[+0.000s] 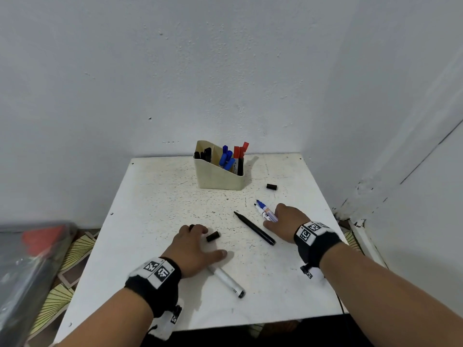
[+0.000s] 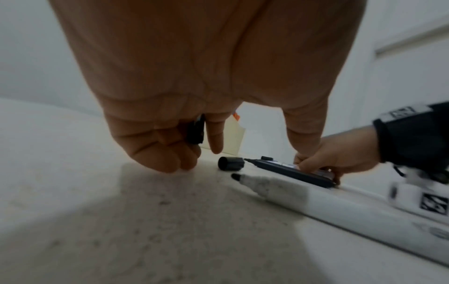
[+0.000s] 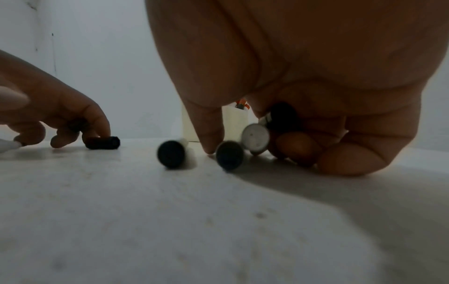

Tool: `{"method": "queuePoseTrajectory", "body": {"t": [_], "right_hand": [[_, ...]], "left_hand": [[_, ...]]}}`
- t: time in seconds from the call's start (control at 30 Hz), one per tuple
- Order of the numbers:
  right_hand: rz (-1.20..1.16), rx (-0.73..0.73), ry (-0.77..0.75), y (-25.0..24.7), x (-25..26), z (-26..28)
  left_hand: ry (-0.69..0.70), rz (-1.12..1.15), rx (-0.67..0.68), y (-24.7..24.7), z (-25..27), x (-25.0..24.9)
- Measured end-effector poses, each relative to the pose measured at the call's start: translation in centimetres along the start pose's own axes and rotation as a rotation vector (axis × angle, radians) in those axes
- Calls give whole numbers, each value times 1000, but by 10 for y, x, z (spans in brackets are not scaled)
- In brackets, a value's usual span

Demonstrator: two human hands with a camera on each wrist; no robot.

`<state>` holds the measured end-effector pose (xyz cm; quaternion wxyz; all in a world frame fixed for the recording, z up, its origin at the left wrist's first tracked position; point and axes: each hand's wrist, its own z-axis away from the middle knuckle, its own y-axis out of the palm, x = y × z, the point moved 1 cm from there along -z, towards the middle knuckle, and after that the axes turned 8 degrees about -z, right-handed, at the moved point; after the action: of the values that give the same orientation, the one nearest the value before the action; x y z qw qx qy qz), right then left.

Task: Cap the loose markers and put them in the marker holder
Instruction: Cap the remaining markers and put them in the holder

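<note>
A beige marker holder [image 1: 218, 176] at the back of the table holds capped black, blue and red markers. My left hand [image 1: 194, 240] has its fingers curled round a black cap [image 2: 195, 132]. A second black cap [image 1: 213, 236] lies just beside its forefinger. An uncapped white marker [image 1: 226, 279] lies under that palm. My right hand [image 1: 280, 217] grips two uncapped blue-tipped markers [image 1: 266, 211] low on the table; their butt ends [image 3: 255, 138] show inside the fingers. An uncapped black marker [image 1: 254, 227] lies between the hands. A third black cap [image 1: 271, 187] lies right of the holder.
The white table [image 1: 155, 196] stands in a corner, with walls behind and to the right. Left of it sits a dark bundle with something red [image 1: 32, 256] on a patterned floor. The table's left half is bare.
</note>
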<state>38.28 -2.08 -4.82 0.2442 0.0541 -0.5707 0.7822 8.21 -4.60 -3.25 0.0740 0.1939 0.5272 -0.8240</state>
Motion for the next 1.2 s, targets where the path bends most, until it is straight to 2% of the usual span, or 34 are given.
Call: {"method": "queuePoseTrajectory", "body": {"t": [0.17, 0.23, 0.33, 0.47, 0.5, 0.7, 0.97, 1.2], "right_hand": [[7, 63, -59, -3, 9, 3], [14, 80, -78, -7, 10, 0], [-12, 81, -89, -19, 12, -10], [-112, -155, -74, -44, 13, -50], [-110, -172, -57, -49, 13, -60], [65, -16, -28, -52, 15, -99], [60, 94, -70, -34, 29, -54], [13, 132, -109, 5, 57, -14]], "left_hand": [[161, -241, -24, 12, 41, -17], [198, -259, -6, 22, 46, -18], [196, -199, 23, 28, 40, -20], [177, -193, -25, 20, 18, -26], [171, -198, -42, 18, 12, -28], [113, -190, -103, 12, -16, -30], [27, -156, -150, 3, -35, -31], [35, -241, -65, -2, -33, -28]]}}
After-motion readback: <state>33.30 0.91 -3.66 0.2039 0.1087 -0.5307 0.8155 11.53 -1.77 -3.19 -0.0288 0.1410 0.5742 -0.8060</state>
